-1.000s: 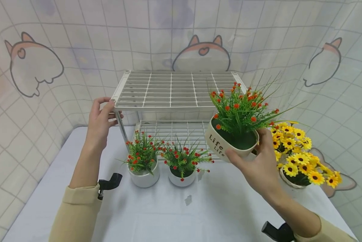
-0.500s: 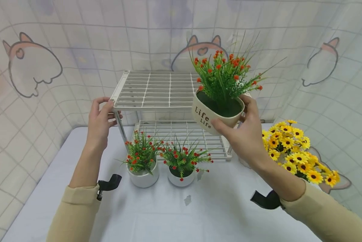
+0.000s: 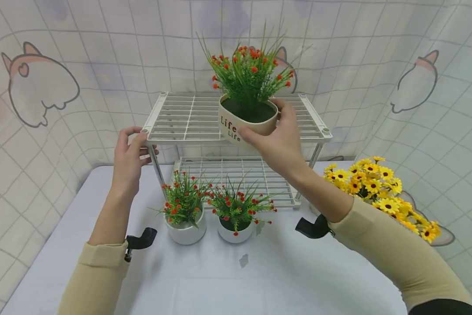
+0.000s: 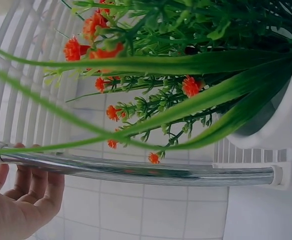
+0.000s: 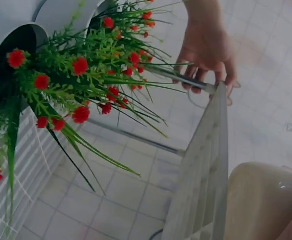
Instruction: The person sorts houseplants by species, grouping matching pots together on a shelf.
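Right hand (image 3: 280, 142) grasping cream pot (image 3: 237, 127) by its side, up at rack's (image 3: 188, 141) top; left hand (image 3: 128, 155) grasping rack's near left corner. Looks partway to me: pot raised, not yet released; can't tell whether base touches rack. White pot (image 3: 186, 234) and smaller white pot (image 3: 236, 236) below and between hands, seemingly left to deal with; yellow flowers (image 3: 374, 186) right of right hand. Left wrist view shows left fingers behind metal post (image 4: 135, 171), partly hidden in head view; yellow flowers only in head view.
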`<state>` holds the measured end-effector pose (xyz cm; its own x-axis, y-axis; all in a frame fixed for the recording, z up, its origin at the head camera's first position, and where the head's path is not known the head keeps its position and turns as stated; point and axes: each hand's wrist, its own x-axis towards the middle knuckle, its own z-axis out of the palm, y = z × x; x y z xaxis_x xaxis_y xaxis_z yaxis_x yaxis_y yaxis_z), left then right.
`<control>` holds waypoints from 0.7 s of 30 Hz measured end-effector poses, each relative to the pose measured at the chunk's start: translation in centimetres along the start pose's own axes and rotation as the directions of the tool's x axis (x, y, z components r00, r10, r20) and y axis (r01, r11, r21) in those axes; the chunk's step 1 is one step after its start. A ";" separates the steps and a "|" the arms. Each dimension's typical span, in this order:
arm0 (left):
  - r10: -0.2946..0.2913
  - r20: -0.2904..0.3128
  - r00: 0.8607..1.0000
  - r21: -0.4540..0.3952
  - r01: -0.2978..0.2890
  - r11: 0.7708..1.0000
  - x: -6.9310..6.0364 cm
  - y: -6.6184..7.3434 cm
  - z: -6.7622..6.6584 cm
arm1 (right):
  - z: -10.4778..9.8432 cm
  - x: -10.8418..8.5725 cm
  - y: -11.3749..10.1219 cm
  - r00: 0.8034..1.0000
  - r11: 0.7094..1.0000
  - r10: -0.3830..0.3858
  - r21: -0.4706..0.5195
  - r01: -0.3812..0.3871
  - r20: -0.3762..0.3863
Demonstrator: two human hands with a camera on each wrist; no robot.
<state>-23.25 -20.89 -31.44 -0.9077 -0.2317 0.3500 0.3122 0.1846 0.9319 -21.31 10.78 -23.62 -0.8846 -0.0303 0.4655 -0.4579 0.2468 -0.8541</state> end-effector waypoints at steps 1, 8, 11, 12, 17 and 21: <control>-0.001 -0.001 1.000 -0.010 0.001 1.000 0.0 0.0 0.0 | 0.4 0.3 -0.1 1.000 1.000 0.006 -0.015 -0.006 0.003; -0.011 -0.013 1.000 -0.046 0.010 0.999 0.1 -0.2 -0.2 | 3.5 2.6 -0.7 1.000 0.995 0.009 -0.096 -0.007 0.025; -0.026 -0.020 0.999 -0.051 0.025 0.998 0.0 -0.2 -0.3 | 5.0 3.2 -0.7 0.999 0.995 0.011 -0.101 -0.007 0.041; -0.030 -0.022 0.999 -0.054 0.029 0.998 0.0 -0.2 -0.3 | 5.5 3.3 -0.7 0.999 0.995 0.015 -0.102 -0.010 0.046; -0.047 -0.023 0.999 -0.101 0.045 0.994 0.1 -0.1 -0.2 | 7.5 4.0 -0.7 0.998 0.993 0.026 -0.119 -0.020 0.054; -0.043 -0.026 0.999 -0.085 0.041 0.996 0.2 0.0 0.1 | 8.7 4.5 -0.8 0.999 0.991 0.035 -0.131 -0.030 0.038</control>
<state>-23.42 -20.85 -31.43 -0.9127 -0.2643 0.3118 0.2977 0.0928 0.9501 -25.72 2.04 -22.88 -0.9030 -0.0584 0.4257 -0.4153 0.3726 -0.8299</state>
